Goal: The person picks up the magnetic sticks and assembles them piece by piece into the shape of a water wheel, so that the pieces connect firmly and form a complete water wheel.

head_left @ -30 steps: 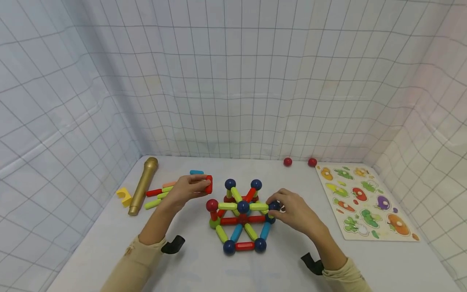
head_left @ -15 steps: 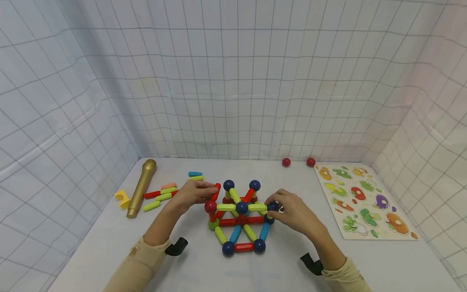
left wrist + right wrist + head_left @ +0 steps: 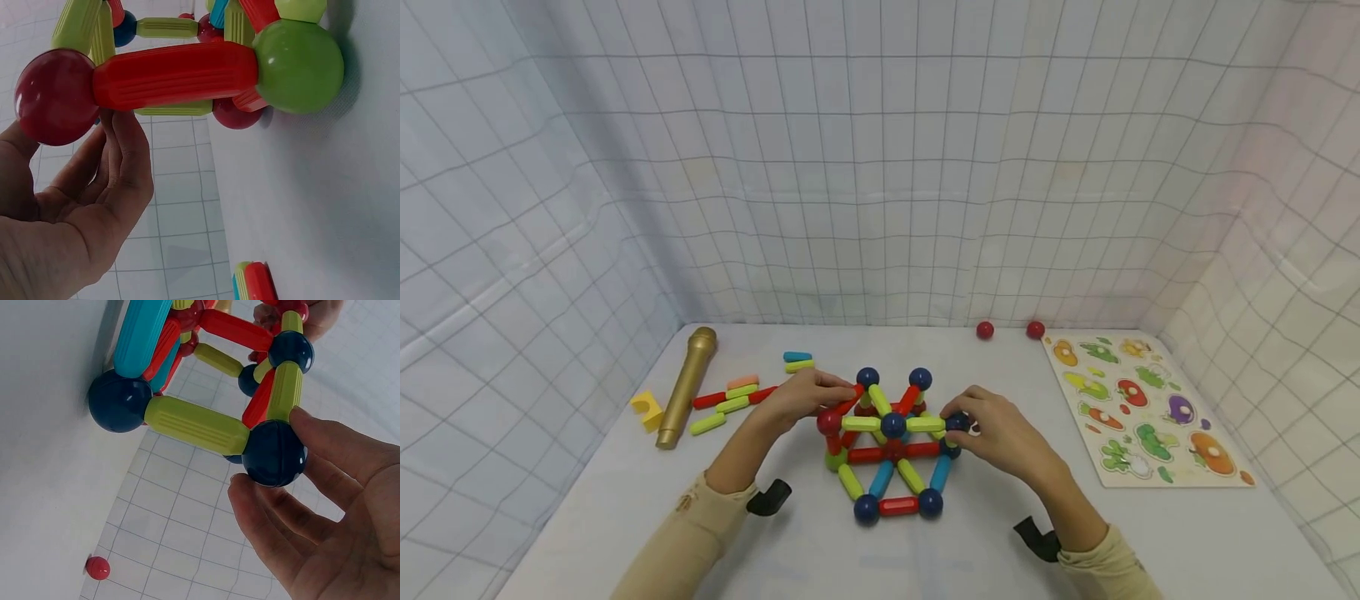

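A structure of colored magnetic sticks and balls stands mid-table, with a green-yellow stick (image 3: 861, 424) along its top. My left hand (image 3: 805, 395) holds a red magnetic stick (image 3: 852, 401) at the top left, between a dark red ball (image 3: 829, 422) and a navy ball (image 3: 868, 377). In the left wrist view that stick is hidden behind the red ball and an upright red stick (image 3: 178, 74). At the right corner my right hand (image 3: 1003, 429) pinches a navy ball (image 3: 275, 454) between thumb and fingers. That ball sits on an upright yellow-green stick (image 3: 197, 425).
Loose sticks (image 3: 733, 405) lie left of the structure, beside a gold toy microphone (image 3: 687, 387) and a yellow block (image 3: 647, 411). Two red balls (image 3: 985, 331) rest at the back. A vegetable puzzle board (image 3: 1138, 412) lies at right.
My left hand has moved right to the structure, bringing the red stick from upright beside it to the gap between the red and navy top balls. The right hand keeps its hold.
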`<state>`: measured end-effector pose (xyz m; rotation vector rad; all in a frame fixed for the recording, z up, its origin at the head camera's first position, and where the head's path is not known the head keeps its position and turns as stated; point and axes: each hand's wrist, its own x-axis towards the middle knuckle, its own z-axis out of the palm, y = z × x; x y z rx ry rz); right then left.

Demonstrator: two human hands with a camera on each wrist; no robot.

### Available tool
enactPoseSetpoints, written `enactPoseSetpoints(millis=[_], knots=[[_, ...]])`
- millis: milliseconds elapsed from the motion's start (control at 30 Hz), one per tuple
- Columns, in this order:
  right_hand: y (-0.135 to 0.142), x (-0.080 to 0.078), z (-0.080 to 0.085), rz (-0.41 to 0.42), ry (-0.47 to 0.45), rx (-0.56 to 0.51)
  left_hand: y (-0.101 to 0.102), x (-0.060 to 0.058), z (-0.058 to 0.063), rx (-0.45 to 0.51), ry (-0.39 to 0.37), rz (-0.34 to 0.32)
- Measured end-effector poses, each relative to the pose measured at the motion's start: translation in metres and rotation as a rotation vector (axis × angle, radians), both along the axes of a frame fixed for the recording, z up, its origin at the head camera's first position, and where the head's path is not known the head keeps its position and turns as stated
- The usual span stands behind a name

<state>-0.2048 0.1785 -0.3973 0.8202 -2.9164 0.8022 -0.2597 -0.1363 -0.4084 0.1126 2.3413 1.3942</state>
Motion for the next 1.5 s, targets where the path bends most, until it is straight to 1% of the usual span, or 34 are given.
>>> enactPoseSetpoints(millis=[67,167,233,300,367,467,567,700,767,867,933,1000,1033,1067,1100,1133,1200,1233,1267,1300,1333,1400,1467,1500], knots=[[-0.001,0.0,0.0,0.003,0.001,0.001,0.0,-0.002,0.0,-0.012,0.0,0.014],[-0.002,0.001,0.0,-0.004,-0.003,-0.008,0.002,-0.007,0.0,-0.019,0.04,0.003],[-0.002,0.001,-0.001,-0.015,-0.014,-0.019,0.006,-0.013,-0.001,-0.001,0.063,-0.031],[-0.002,0.0,-0.002,-0.032,-0.022,-0.03,0.01,-0.018,-0.001,0.016,0.085,-0.098],[-0.002,-0.001,-0.002,-0.059,-0.031,-0.043,0.012,-0.021,-0.002,0.031,0.085,-0.144],[-0.001,-0.005,-0.004,-0.104,-0.019,-0.069,0.01,-0.023,-0.003,0.042,0.09,-0.162],[-0.003,-0.011,-0.007,-0.132,-0.012,-0.1,0.003,-0.015,-0.003,0.037,0.098,-0.133],[-0.01,-0.018,-0.011,-0.114,-0.013,-0.139,-0.01,0.004,-0.002,-0.001,0.118,-0.1],[-0.014,-0.021,-0.013,-0.102,-0.009,-0.156,-0.015,0.015,-0.001,-0.019,0.129,-0.101],[-0.02,-0.026,-0.015,-0.095,0.007,-0.167,-0.022,0.028,-0.001,-0.022,0.125,-0.116],[-0.024,-0.028,-0.015,-0.098,0.015,-0.165,-0.026,0.035,-0.001,-0.019,0.121,-0.129],[-0.027,-0.03,-0.016,-0.101,0.023,-0.16,-0.035,0.037,-0.002,-0.025,0.127,-0.128],[-0.027,-0.03,-0.016,-0.104,0.027,-0.161,-0.039,0.036,-0.002,-0.048,0.15,-0.123],[-0.027,-0.031,-0.016,-0.105,0.031,-0.161,-0.045,0.034,-0.003,-0.096,0.191,-0.108],[-0.026,-0.031,-0.017,-0.104,0.036,-0.162,-0.052,0.032,-0.004,-0.17,0.241,-0.079],[-0.026,-0.031,-0.017,-0.102,0.042,-0.163,-0.061,0.029,-0.005,-0.27,0.294,-0.038],[-0.027,-0.029,-0.015,-0.119,0.065,-0.154,-0.081,0.024,-0.008,-0.497,0.362,0.07],[-0.028,-0.027,-0.015,-0.135,0.089,-0.145,-0.091,0.022,-0.011,-0.61,0.373,0.12],[-0.029,-0.024,-0.013,-0.153,0.112,-0.139,-0.101,0.021,-0.014,-0.706,0.364,0.161],[-0.031,-0.02,-0.012,-0.166,0.136,-0.14,-0.109,0.02,-0.017,-0.773,0.346,0.188],[-0.033,-0.015,-0.01,-0.172,0.16,-0.143,-0.117,0.019,-0.021,-0.816,0.327,0.2],[-0.038,-0.004,-0.006,-0.149,0.199,-0.154,-0.129,0.017,-0.027,-0.835,0.299,0.194],[-0.043,0.007,-0.003,-0.08,0.204,-0.172,-0.134,0.015,-0.031,-0.831,0.291,0.181],[-0.046,0.011,-0.003,-0.044,0.195,-0.173,-0.134,0.015,-0.033,-0.823,0.301,0.174]])
